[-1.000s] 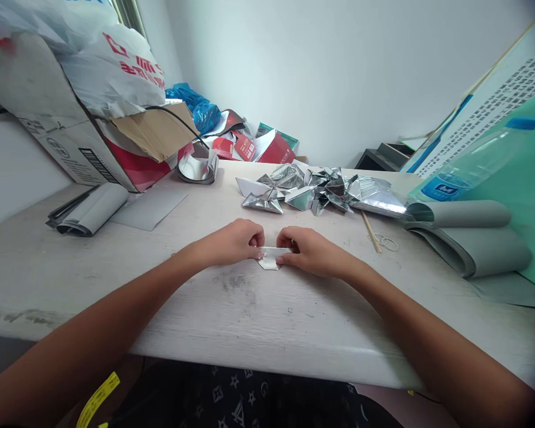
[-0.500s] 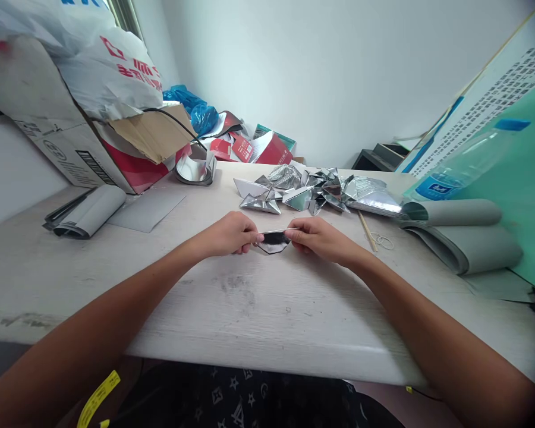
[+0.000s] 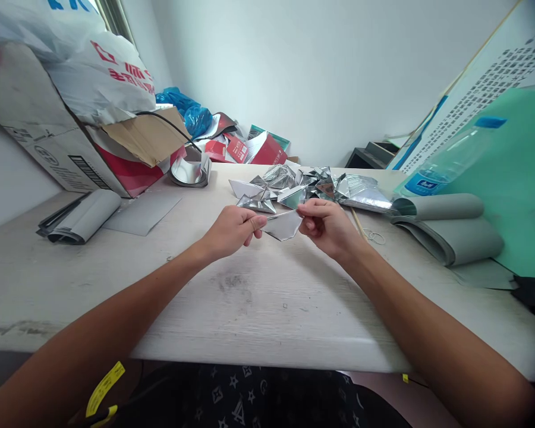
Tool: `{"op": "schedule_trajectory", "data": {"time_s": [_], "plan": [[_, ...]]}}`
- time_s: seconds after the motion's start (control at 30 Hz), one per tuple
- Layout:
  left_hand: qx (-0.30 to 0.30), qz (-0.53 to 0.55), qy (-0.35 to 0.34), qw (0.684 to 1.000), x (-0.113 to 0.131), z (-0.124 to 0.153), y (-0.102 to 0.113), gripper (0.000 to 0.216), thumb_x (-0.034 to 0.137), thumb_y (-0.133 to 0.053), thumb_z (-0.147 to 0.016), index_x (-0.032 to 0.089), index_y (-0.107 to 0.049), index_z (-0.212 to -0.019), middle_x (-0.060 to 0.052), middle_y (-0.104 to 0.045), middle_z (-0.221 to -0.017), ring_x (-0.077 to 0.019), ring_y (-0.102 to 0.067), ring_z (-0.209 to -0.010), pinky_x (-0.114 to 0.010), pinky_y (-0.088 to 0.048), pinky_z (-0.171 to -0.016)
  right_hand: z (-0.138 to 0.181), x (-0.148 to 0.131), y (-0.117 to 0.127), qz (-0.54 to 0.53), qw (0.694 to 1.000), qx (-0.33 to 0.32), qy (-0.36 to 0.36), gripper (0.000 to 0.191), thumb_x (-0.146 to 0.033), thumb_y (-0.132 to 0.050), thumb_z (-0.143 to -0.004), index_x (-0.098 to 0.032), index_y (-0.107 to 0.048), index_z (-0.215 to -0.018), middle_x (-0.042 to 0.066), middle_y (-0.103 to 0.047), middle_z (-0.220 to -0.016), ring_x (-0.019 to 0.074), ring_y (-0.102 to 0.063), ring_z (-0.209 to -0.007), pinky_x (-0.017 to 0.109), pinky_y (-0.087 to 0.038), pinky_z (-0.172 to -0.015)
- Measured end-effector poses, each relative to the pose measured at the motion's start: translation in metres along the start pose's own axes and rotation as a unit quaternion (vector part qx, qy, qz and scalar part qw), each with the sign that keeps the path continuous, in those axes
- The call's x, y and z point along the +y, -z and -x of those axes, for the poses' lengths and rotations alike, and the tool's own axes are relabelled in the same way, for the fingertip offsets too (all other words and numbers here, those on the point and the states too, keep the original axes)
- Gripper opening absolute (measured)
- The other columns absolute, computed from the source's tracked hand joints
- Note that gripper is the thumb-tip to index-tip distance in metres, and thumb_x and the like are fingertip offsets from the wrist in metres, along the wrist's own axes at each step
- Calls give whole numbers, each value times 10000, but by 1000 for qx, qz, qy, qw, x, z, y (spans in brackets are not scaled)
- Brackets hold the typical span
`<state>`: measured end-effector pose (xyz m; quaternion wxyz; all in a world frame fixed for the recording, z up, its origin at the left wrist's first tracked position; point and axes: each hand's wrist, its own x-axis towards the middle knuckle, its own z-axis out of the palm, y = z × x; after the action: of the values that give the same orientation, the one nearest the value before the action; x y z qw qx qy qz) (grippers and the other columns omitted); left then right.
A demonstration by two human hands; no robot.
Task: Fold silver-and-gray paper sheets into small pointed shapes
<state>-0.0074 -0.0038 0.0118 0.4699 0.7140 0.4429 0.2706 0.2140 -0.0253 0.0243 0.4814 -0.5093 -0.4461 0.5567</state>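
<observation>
Head view: I pinch a small folded silvery piece (image 3: 285,226) between my left fingers (image 3: 255,223) and my right fingers (image 3: 312,208), one end in each set, both closed narrowly on it. It lies directly between them, its long axis running from left fingertips to right, with the right end a little farther from me and higher. Neither hand is nearer, since both touch it. Its straight edge faces away from me; the angled edge hangs toward me, below the fingertips. It seems to be clear of the tabletop (image 3: 249,315), though I cannot judge the gap. Just beyond my fingers sits a heap of folded silver pieces (image 3: 294,196); a thin stick (image 3: 357,222) lies just right of my right fingers.
</observation>
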Motion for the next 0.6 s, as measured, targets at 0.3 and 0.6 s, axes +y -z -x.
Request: {"op": "schedule_trajectory", "data": {"time_s": [0.3, 0.6], "plan": [[-6, 98, 32, 995, -7, 0, -9, 511, 538, -508, -948, 165, -563, -604, 28, -441, -449, -80, -382, -453, -216, -295, -471, -2, 2, 4, 30, 999, 28, 31, 364, -366, -783, -687, -202, -499, -527, -24, -404, -513, 86, -283, -463, 272, -183, -474], [-121, 20, 171, 977, -23, -7, 9, 510, 596, -630, -850, 167, -590, -576, -9, -511, -474, -93, -399, -396, -239, -253, -391, -4, -6, 33, 273, 902, -315, -113, 402, -477, -704, -796, -177, -573, -562, -39, -434, -485, 88, -309, -468, 249, -206, -474]]}}
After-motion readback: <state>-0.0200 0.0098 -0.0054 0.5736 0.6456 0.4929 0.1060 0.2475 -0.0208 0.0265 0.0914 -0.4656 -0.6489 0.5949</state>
